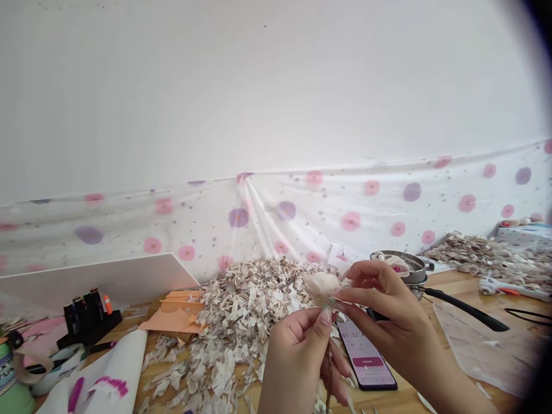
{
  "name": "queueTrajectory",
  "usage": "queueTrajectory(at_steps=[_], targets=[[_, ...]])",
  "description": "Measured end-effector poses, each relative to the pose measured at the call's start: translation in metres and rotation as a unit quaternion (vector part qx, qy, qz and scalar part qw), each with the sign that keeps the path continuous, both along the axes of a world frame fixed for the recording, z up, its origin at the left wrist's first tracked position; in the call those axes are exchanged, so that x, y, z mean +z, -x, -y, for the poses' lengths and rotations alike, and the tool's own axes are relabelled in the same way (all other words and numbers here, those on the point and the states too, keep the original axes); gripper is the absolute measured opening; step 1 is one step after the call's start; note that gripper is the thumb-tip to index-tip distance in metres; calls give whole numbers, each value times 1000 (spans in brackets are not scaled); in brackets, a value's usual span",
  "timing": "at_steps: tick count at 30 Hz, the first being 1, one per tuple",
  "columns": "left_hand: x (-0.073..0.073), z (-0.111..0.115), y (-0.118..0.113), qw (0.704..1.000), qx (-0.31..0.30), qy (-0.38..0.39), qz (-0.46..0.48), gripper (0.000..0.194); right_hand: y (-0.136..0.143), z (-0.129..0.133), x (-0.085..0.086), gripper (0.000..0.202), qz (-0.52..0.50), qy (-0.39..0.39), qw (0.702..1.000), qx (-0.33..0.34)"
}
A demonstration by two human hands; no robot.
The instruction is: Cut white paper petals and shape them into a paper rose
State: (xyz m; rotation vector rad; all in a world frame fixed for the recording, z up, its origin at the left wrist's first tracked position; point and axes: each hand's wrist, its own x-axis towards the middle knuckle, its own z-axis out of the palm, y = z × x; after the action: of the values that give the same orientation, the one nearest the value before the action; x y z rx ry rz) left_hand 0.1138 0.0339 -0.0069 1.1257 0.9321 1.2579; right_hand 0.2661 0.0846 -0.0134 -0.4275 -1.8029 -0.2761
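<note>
A pale cream flower (321, 286) stands upright in front of a heap of dried petals (245, 299). My left hand (302, 351) pinches its base between thumb and fingers, and a thin stem runs down below that hand. At the right of the bloom, my right hand (383, 305) has its thumb and index finger pressed together at the flower's base; a small greenish piece shows between the hands there. Under the hands lies a phone (368, 359) with a lit timer screen, partly covered by them.
A strainer (403, 264) with a black handle sits at right, near a white glue gun (513, 287) and another petal heap (487, 259). Orange paper (176, 316), dark markers (88, 313), white paper with magenta marks (103, 379) and a green container (12, 374) are at left.
</note>
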Motion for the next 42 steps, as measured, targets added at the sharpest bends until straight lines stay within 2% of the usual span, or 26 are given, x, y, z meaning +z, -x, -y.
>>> queueTrajectory(at_steps=[7, 12, 18, 24, 27, 30, 32, 35, 38, 40, 42], targets=[[-3, -6, 1, 999, 36, -6, -11, 46, 5, -2, -3, 17, -7, -4, 1000, -17], [-9, -13, 2, 1000, 9, -16, -9, 50, 6, 4, -1, 24, -19, -40, 997, -70], [-15, -18, 3, 999, -15, -29, -12, 54, 3, 8, 0, 34, -58, 18, 994, -92], [-18, -20, 0, 997, -15, -72, 11, 44, -2, 7, -1, 40, -40, -20, 989, -144], [-18, -17, -2, 994, 25, -106, -19, 36, -2, 13, 3, 40, -27, -67, 986, -153], [-19, -14, -3, 978, 92, -171, -69, 33, -1, 21, 8, 42, -28, -95, 983, -154], [-21, -12, -4, 954, 144, -242, -104, 29, -2, 26, 10, 45, -34, -106, 982, -153], [-26, -12, -3, 898, 228, -338, -166, 28, -5, 34, 11, 47, -36, -117, 982, -141], [-32, -10, -3, 856, 305, -363, -208, 25, -9, 40, 8, 46, -33, -124, 986, -110], [-35, -8, -2, 854, 325, -355, -196, 25, -12, 42, 4, 43, -29, -148, 984, -94], [-34, -5, -1, 878, 310, -328, -160, 25, -14, 42, -1, 41, -29, -180, 980, -80]])
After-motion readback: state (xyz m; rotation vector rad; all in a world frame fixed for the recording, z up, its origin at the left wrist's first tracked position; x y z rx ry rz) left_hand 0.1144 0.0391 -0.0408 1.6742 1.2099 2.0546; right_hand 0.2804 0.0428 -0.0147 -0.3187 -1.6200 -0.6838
